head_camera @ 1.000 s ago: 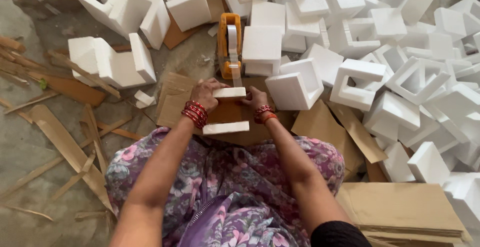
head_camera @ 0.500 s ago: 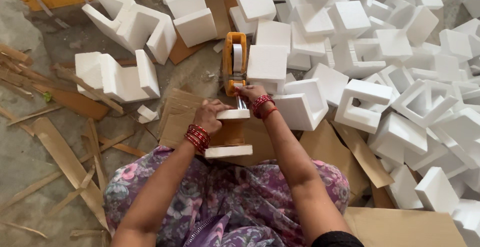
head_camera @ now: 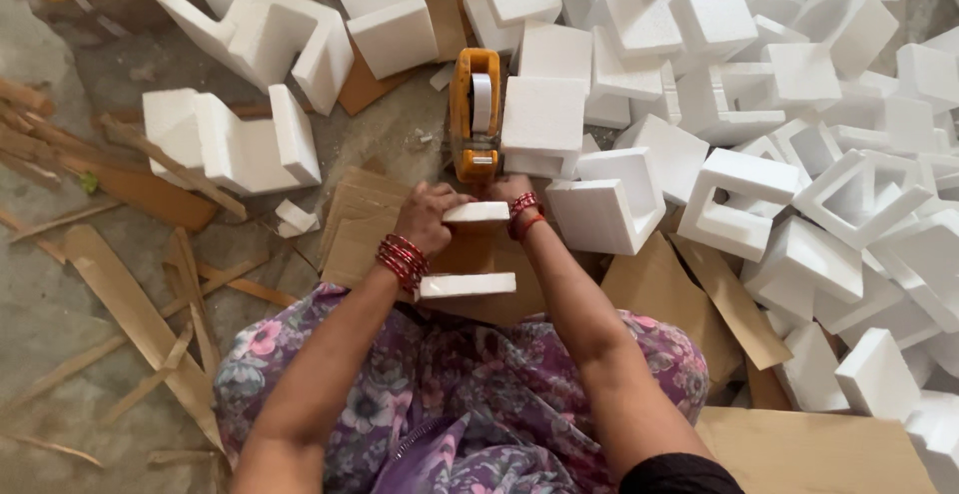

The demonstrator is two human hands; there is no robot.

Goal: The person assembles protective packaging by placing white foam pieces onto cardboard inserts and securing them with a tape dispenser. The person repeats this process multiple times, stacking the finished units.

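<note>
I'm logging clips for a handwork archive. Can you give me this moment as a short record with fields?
setting: floor strewn with cardboard sheets and wood strips
left hand: grips the near end of a cardboard piece capped with white foam slabs
right hand: at the far foam slab, just below the orange tape dispenser
wrists: red bangles on both
surroundings: heap of white foam corner blocks on the person's right
clothing: floral purple garment

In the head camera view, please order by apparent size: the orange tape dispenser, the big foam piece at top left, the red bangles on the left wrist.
1. Big foam piece
2. Orange tape dispenser
3. Red bangles
</note>
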